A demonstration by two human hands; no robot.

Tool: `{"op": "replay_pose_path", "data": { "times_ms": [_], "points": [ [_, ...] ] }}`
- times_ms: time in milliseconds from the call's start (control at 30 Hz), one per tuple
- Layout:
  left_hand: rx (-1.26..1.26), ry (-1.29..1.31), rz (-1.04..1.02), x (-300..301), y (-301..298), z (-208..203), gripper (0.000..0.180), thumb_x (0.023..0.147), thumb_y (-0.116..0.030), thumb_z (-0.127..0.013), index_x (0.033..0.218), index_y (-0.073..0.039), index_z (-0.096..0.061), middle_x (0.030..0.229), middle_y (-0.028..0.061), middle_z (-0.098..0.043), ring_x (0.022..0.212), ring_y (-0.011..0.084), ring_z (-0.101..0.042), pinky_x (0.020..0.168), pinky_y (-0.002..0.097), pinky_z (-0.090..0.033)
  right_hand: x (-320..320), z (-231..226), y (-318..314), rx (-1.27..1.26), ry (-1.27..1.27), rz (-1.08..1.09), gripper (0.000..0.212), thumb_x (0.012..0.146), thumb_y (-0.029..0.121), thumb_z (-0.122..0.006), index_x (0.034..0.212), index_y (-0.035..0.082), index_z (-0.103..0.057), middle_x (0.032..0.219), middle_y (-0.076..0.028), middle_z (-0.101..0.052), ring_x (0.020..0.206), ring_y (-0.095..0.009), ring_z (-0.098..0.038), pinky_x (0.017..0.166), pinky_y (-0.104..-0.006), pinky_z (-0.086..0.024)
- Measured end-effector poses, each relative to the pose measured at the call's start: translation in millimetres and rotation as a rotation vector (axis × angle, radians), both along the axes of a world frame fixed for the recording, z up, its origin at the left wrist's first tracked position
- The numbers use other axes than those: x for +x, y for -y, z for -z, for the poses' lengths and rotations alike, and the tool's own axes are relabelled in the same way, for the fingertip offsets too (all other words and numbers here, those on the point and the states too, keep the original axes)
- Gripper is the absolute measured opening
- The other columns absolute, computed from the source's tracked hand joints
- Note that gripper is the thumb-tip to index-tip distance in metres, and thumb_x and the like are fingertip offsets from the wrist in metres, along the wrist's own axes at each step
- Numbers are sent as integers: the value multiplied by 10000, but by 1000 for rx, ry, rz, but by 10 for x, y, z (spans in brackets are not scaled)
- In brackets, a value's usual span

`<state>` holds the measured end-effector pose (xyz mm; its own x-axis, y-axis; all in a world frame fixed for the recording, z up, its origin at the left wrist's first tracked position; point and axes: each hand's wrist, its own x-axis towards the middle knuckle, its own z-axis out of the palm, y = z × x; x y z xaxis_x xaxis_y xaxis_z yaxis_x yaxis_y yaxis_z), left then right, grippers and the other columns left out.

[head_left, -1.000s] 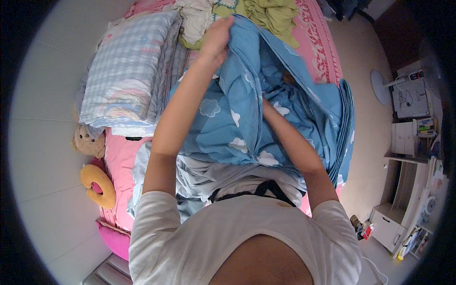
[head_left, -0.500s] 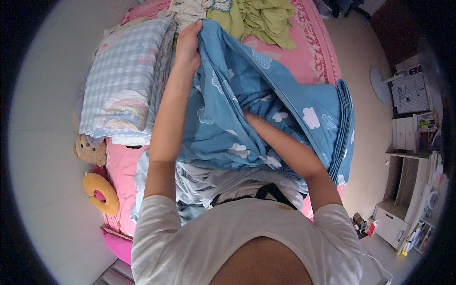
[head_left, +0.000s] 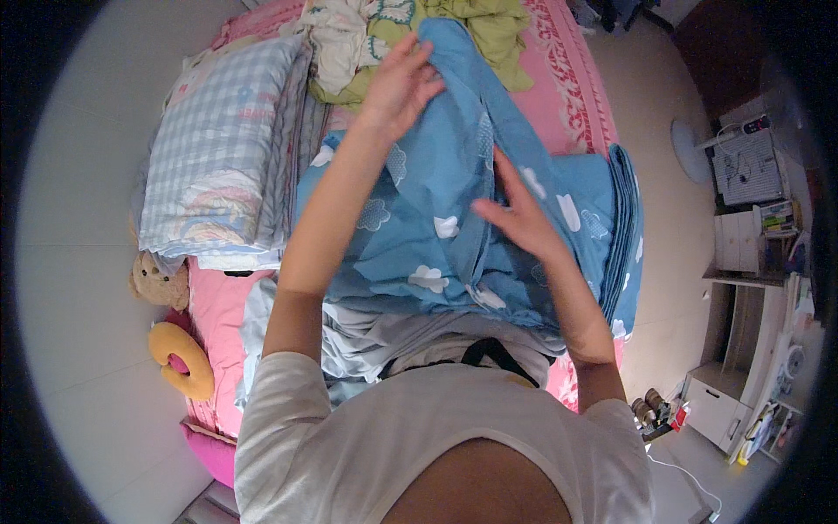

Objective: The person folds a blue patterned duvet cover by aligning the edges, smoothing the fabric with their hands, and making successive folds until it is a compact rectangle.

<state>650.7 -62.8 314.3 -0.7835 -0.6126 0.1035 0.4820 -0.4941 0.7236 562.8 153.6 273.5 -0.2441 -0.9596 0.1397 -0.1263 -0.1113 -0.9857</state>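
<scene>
A blue cloth with white cloud prints (head_left: 384, 236), such as bedding, lies partly folded across the bed before me. At its raised far corner is my left hand (head_left: 401, 92), fingers spread, next to the fabric and gripping nothing. My right hand (head_left: 522, 214) lies over the middle of the cloth, beside a long fold, with thumb and fingers apart. A stack of layered folds (head_left: 620, 236) forms the cloth's right edge. Grey-white fabric (head_left: 384, 336) is bunched between the blue cloth and my body.
Folded blue-checked bedding (head_left: 218, 148) is piled at the left. Below it are a teddy bear (head_left: 161, 279), a yellow neck pillow (head_left: 179, 360) and a pink cushion (head_left: 209, 454). Green cloth (head_left: 497, 39) lies at the far end of the pink bedspread (head_left: 559, 96). White shelving (head_left: 742, 349) stands right.
My left hand has let go of the cloth's far corner, which has shifted right. My right hand has come out from inside the fold and now shows on top.
</scene>
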Motion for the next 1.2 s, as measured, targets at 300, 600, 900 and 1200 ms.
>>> {"op": "replay_pose_path", "data": {
  "times_ms": [300,600,900,1200],
  "points": [
    [-1047,608,-41,831,-318,-458,381,750,44,-595,1125,-19,-569,1055,72,-603,1012,179,-549,912,285,-407,107,-191,22,-265,-784,199,318,708,141,-677,1017,80,-623,956,-84,-593,925,-301,-553,790,-386,-459],
    [-1048,998,-1182,2282,-560,73,265,742,72,-512,980,-12,-596,891,73,-596,870,157,-558,749,251,-449,93,393,-752,76,-955,138,551,583,45,-695,1116,101,-569,967,-100,-531,901,-295,-533,785,-385,-445],
    [-538,1014,-683,3387,-933,659,245,792,80,-520,1007,-27,-571,698,-37,-534,580,32,-460,500,176,-353,89,493,-1373,-23,-844,-336,398,622,127,-660,1014,108,-598,873,-82,-552,769,-280,-575,653,-373,-459],
    [-329,928,-646,3475,-1060,846,424,815,15,-539,1228,-53,-472,959,37,-589,841,95,-564,738,228,-456,310,696,-1697,10,-868,-241,395,687,191,-685,1060,113,-579,886,-101,-518,820,-287,-541,702,-394,-458]
  ]
}}
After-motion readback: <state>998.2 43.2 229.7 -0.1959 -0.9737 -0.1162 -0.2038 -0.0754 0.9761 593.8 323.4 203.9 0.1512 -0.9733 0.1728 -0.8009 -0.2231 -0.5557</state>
